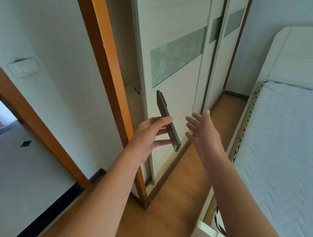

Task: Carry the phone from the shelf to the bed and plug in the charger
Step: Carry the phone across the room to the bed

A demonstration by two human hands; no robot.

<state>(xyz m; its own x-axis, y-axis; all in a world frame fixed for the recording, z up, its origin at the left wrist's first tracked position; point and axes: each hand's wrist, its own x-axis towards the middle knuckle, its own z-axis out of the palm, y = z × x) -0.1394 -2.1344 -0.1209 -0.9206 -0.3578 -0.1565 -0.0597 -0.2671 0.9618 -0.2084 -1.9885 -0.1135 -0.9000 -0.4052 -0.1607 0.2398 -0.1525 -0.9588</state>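
A dark phone (163, 108) is held edge-on in front of the wardrobe, its upper end sticking up past my fingers. My left hand (150, 137) grips its lower half between thumb and fingertips. Just to the right, my right hand (202, 134) is raised with fingers spread and holds nothing, a short gap from the phone. The bed (286, 150) with a pale quilted mattress lies along the right side. No charger shows in the head view.
A white sliding-door wardrobe (176, 63) stands straight ahead, one door slid aside. An orange-brown door frame (104, 56) and a wall switch (24, 67) are on the left. A narrow strip of wooden floor (173, 196) runs between wardrobe and bed. The white headboard (301, 56) is at the far right.
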